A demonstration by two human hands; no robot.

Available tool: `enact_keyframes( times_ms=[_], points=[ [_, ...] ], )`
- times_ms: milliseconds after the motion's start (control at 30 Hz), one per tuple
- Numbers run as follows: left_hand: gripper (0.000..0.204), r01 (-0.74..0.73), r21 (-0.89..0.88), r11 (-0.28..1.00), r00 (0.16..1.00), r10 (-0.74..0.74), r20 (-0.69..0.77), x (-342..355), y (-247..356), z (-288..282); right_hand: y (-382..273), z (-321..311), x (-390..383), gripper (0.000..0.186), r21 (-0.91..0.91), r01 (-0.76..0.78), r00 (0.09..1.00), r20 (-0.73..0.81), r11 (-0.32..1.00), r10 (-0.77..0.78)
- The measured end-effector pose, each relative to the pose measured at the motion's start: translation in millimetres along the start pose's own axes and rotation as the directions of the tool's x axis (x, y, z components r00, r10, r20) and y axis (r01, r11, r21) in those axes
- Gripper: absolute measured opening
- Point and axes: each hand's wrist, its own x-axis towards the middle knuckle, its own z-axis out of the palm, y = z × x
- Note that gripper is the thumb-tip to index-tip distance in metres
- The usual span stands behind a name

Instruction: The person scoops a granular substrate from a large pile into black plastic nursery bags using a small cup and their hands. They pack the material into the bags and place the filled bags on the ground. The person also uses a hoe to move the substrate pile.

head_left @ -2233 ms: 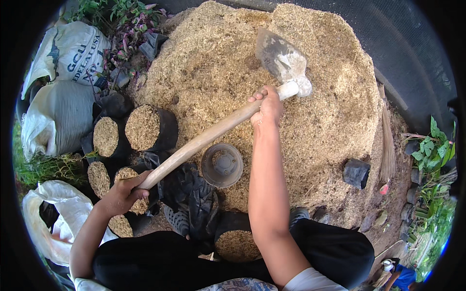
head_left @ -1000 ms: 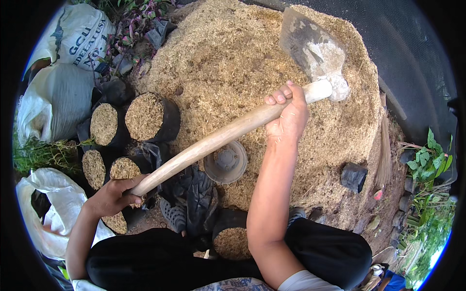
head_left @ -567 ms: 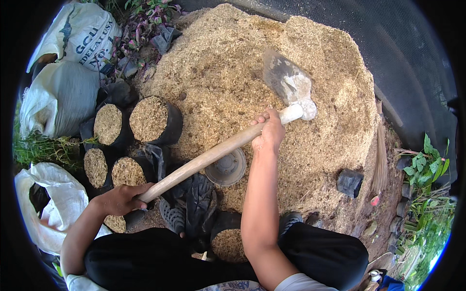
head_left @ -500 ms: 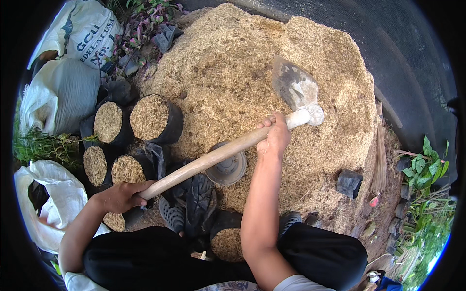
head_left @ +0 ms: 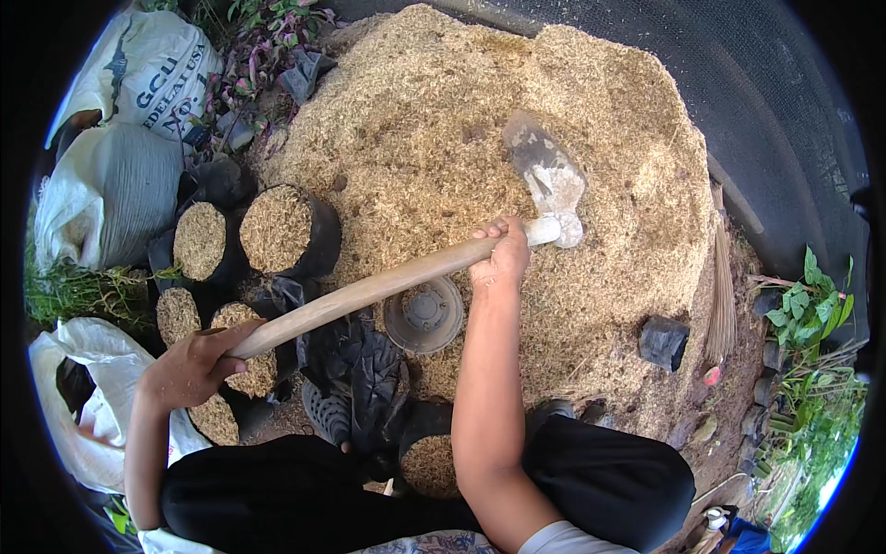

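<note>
A hoe with a long wooden handle (head_left: 369,291) slants across the view, held in both hands. My left hand (head_left: 198,365) is closed round the handle's lower left end. Near the hoe's head, my right hand (head_left: 502,254) grips the handle from above. The worn metal blade (head_left: 546,166) lies over a broad heap of pale, chaff-like material (head_left: 415,148); whether its edge digs in is hard to tell. Under the handle, a grey plastic pot (head_left: 425,316) sits on the heap's near side.
Black grow bags filled with the pale material (head_left: 277,229) stand at left, another (head_left: 429,462) between my knees. White sacks (head_left: 111,189) line the left edge. A small black bag (head_left: 664,343) and a bundle of thin sticks (head_left: 722,295) lie right. Dark netting (head_left: 784,120) walls the far side.
Both hands and the hoe have shifted left, the left hand also slightly down. The blade has turned a little and moved left across the heap.
</note>
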Motion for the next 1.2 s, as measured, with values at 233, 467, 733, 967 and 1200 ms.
enact_keyframes(
  times_ms=[233, 467, 733, 967, 1200],
  points=[
    [0.066, 0.189, -0.169, 0.967, 0.963, -0.216, -0.159, -83.5, -4.7, -35.4, 12.3, 33.4, -77.8, 0.017, 0.139, -0.108, 0.979, 0.189, 0.984, 0.081],
    [0.066, 0.306, -0.269, 0.913, 0.929, -0.348, -0.123, -145.2, -24.8, -27.5, 12.3, 54.9, -172.1, 0.014, 0.105, -0.140, 0.965, 0.235, 0.985, 0.112],
    [0.064, 0.406, -0.542, 0.736, 0.850, -0.522, -0.072, -179.5, -48.3, -18.9, 50.4, 32.1, -162.7, 0.016, 0.147, -0.259, 0.921, 0.335, 0.954, 0.199],
    [0.061, 0.216, -0.204, 0.955, 0.976, -0.219, 0.012, -102.5, -55.9, -15.3, 73.2, 7.5, -84.1, 0.019, 0.071, -0.167, 0.986, 0.011, 0.983, 0.167],
    [0.063, 0.174, -0.291, 0.941, 0.980, -0.137, 0.145, -56.6, -44.2, -7.1, 13.7, 16.0, -72.3, 0.010, 0.056, -0.035, 0.981, 0.195, 0.998, 0.024]
  ],
)
